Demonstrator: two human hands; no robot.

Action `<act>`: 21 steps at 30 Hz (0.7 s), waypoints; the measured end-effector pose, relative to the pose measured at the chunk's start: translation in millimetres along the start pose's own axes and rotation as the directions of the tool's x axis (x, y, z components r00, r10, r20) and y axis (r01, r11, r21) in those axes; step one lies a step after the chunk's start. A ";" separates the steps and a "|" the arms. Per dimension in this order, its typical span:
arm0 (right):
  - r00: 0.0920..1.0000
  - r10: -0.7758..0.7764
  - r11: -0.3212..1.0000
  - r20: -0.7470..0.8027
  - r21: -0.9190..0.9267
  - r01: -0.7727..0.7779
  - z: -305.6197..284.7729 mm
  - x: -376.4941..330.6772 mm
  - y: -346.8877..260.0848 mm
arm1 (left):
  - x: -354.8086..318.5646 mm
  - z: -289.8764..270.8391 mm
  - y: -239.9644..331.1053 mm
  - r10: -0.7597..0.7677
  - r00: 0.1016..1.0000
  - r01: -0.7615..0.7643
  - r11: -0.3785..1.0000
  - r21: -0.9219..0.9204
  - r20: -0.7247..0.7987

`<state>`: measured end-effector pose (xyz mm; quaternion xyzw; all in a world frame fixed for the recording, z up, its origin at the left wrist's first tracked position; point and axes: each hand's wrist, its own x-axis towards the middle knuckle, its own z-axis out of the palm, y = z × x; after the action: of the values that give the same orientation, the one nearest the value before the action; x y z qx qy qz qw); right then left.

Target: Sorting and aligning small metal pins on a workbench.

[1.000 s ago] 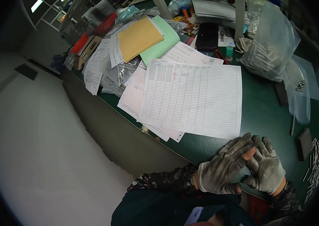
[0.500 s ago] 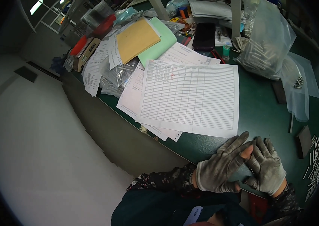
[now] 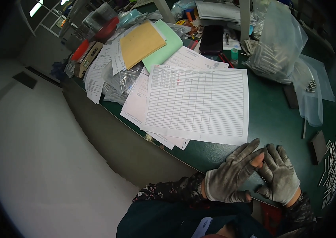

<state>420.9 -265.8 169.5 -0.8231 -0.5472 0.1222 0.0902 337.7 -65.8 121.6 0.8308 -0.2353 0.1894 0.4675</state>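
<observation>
Both my hands wear grey-white work gloves with dark smudges and rest at the near edge of the green table. My left hand (image 3: 231,174) lies with its fingers stretched out, one bare fingertip poking through the glove. Beside it, my right hand (image 3: 281,176) is spread flat, its fingers meeting those of the left. I see nothing held in either. Just beyond the left fingertips lies a white printed table sheet (image 3: 199,105), on top of other papers. Right of my right hand are a dark rectangular block (image 3: 317,148) and a heap of thin metal pins (image 3: 333,168).
Toward the far right stand a clear bag of metal pins (image 3: 271,57) and a flatter plastic bag (image 3: 310,95). A black phone (image 3: 211,39) and a small green-capped bottle (image 3: 234,55) lie behind the sheet. A brown envelope (image 3: 141,44) and green folder (image 3: 166,41) sit at far left.
The view has shifted slightly, so the table items sit a little further left. My hands keep nearly the same pose.
</observation>
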 end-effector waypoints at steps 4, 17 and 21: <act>0.998 0.049 0.998 -0.030 -0.035 -0.050 11.7 -53.6 1.1 | 2.9 2.6 2.8 0.058 0.995 -0.056 0.998 -0.022 0.079; 0.998 0.010 1.000 -0.063 0.008 -0.010 8.6 -41.7 3.9 | 8.3 0.6 -2.6 0.056 0.994 -0.052 0.998 -0.041 0.091; 0.997 -0.043 0.997 -0.066 -0.071 0.039 2.3 -23.3 5.3 | 10.1 -0.8 -2.9 0.081 0.988 -0.079 0.997 -0.018 0.128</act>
<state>416.3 -289.3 168.2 -0.8179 -0.5646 0.0735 0.0822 347.5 -66.0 125.4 0.8281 -0.2993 0.1525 0.4487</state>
